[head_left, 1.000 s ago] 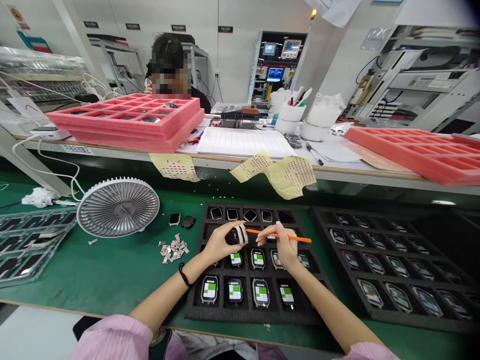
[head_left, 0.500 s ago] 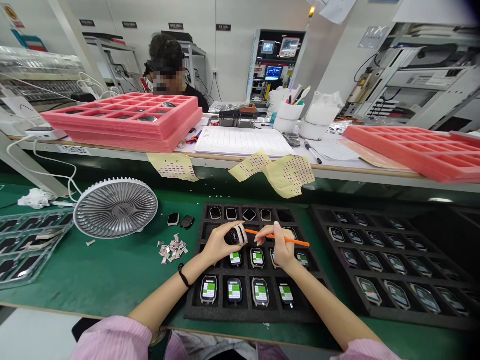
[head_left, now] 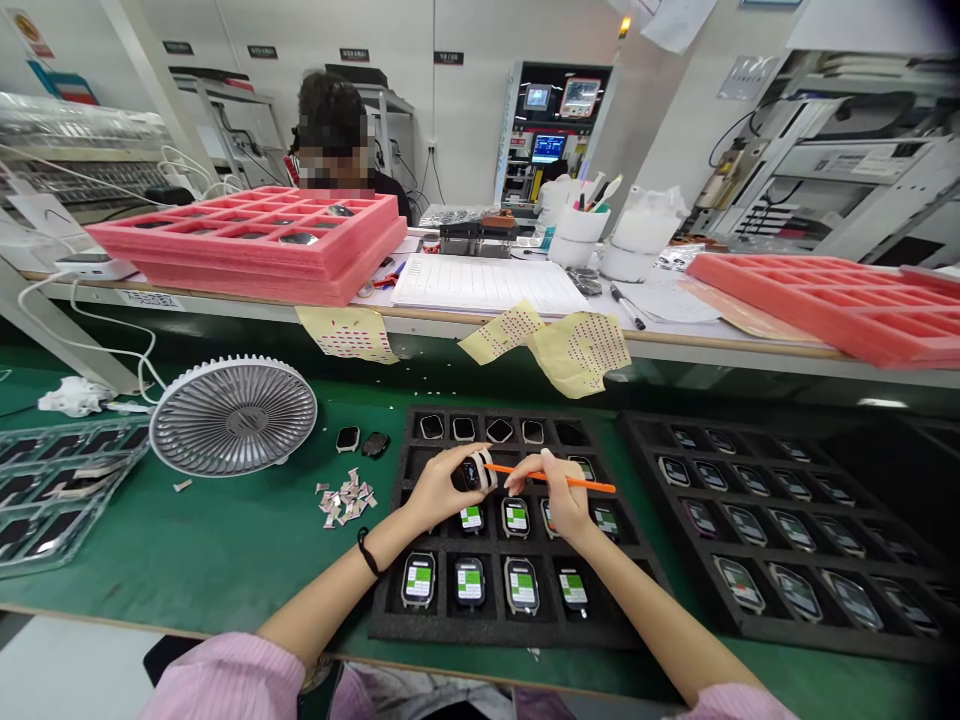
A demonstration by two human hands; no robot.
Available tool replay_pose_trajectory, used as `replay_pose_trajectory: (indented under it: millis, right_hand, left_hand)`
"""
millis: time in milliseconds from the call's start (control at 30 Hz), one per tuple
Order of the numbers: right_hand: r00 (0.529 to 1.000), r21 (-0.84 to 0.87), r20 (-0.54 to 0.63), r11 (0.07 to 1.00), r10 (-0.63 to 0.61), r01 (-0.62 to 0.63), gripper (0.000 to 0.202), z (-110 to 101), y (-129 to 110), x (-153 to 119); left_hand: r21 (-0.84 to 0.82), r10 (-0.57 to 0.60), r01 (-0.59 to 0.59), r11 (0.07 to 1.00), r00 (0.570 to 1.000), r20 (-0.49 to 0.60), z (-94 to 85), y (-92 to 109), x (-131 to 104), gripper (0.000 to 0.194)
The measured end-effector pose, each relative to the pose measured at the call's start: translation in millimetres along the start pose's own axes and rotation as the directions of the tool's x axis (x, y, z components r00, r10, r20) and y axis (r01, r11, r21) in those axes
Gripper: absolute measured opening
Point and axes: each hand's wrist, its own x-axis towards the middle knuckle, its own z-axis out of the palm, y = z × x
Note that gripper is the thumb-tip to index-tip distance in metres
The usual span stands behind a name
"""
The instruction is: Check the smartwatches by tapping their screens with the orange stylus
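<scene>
Over the black foam tray (head_left: pixel 491 628), my left hand (head_left: pixel 433 490) is closed around a smartwatch (head_left: pixel 471 474), its dark lit face turned partly toward me. My right hand (head_left: pixel 564 497) pinches a thin orange stick-like tool (head_left: pixel 592 485). The tool's left tip reaches the edge of the held watch; whether it touches is too small to tell. Below the hands, watches with green-and-white screens, such as one watch (head_left: pixel 521 584), lie face up in the tray's compartments. Several pale-framed watches, among them a dark-screened watch (head_left: pixel 499 430), fill the far row.
A second black tray of watches (head_left: pixel 780 625) lies right. Left are a round fan (head_left: pixel 244 425), a pile of small tabs (head_left: pixel 347 500), two loose watch pieces (head_left: pixel 375 444) and a clear tray (head_left: pixel 67 520). A shelf edge (head_left: pixel 427 322) runs behind, bearing pink foam trays (head_left: pixel 255 270).
The right hand and orange tool have shifted slightly left, the tool's tip now closer to the held watch. My left hand stays nearly still. The whole view has moved a little.
</scene>
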Motion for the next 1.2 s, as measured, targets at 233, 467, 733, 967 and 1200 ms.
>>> replay_pose_trajectory:
  millis: [233,467,733,967,1200]
  right_hand:
    - [1.000,-0.032,0.006,0.999,-0.018,0.018,0.055,2.7,0.8,-0.5]
    - [1.000,-0.049,0.005,0.999,0.004,-0.004,0.058,4.4,2.3,-0.5]
    - [0.994,-0.131,-0.096,0.989,0.060,-0.072,0.045,-3.7,2.6,4.7]
    - [0.928,-0.120,0.151,0.938,0.340,-0.324,0.042,13.0,26.0,4.6]
    - [0.925,0.111,0.084,0.919,0.372,-0.379,0.042,12.1,27.0,7.0]
  left_hand:
    - [0.006,0.006,-0.006,1.000,1.000,-0.011,0.5,-0.6,-0.4,0.054]
    - [0.040,0.017,-0.017,0.999,1.000,-0.001,2.1,-6.6,-1.3,0.060]
    - [0.098,0.082,-0.075,0.992,0.994,-0.075,2.6,-1.4,1.2,0.050]
    - [0.101,0.087,-0.080,0.992,0.994,-0.066,5.4,-4.4,-0.9,0.051]
    - [0.008,0.052,-0.051,0.999,0.994,-0.092,4.7,0.5,0.8,0.056]
